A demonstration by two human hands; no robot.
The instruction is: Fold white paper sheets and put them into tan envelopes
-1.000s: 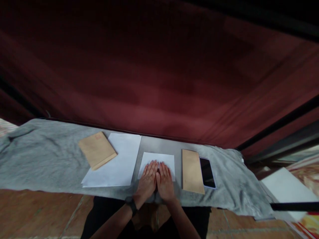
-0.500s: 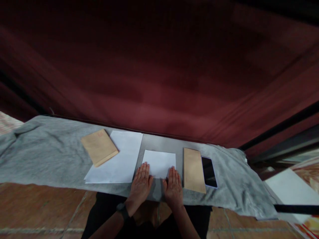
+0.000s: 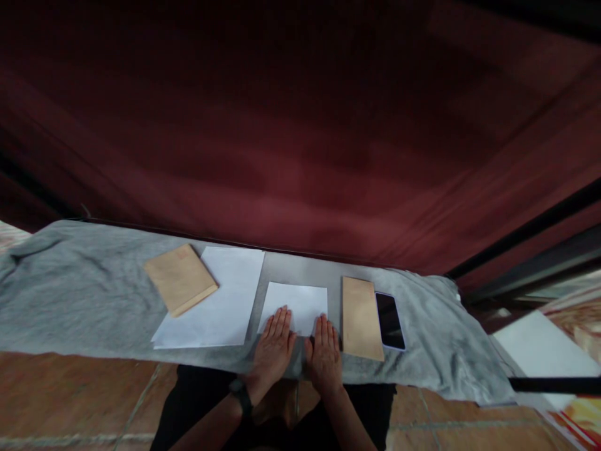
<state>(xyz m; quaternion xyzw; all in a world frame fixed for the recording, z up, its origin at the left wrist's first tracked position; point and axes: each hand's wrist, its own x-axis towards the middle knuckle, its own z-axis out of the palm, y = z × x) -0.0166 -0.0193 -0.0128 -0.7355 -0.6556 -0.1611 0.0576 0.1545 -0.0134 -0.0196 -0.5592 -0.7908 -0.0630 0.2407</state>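
Note:
A folded sheet of white paper (image 3: 295,302) lies in front of me on the grey cloth. My left hand (image 3: 276,341) rests flat on its near edge, left of the middle, with the fingers stretched forward. At the near right corner of the paper, my right hand (image 3: 325,351) lies flat too, fingers out and pointing away from me. Neither hand grips anything. Just right of the paper is a brown envelope (image 3: 361,318). To the left is a stack of larger white sheets (image 3: 225,300), partly covered by several brown envelopes (image 3: 181,279) in a pile.
A phone (image 3: 390,321) with a dark screen lies against the right envelope. The grey cloth (image 3: 94,294) covers the narrow table. A dark red panel (image 3: 300,156) rises behind it. At the lower right, a white board (image 3: 544,351) sits beyond a black bar.
My left hand has slid to the right along the near edge of the folded paper, closer to my right hand. The right hand stays near its corner. The view has shifted slightly.

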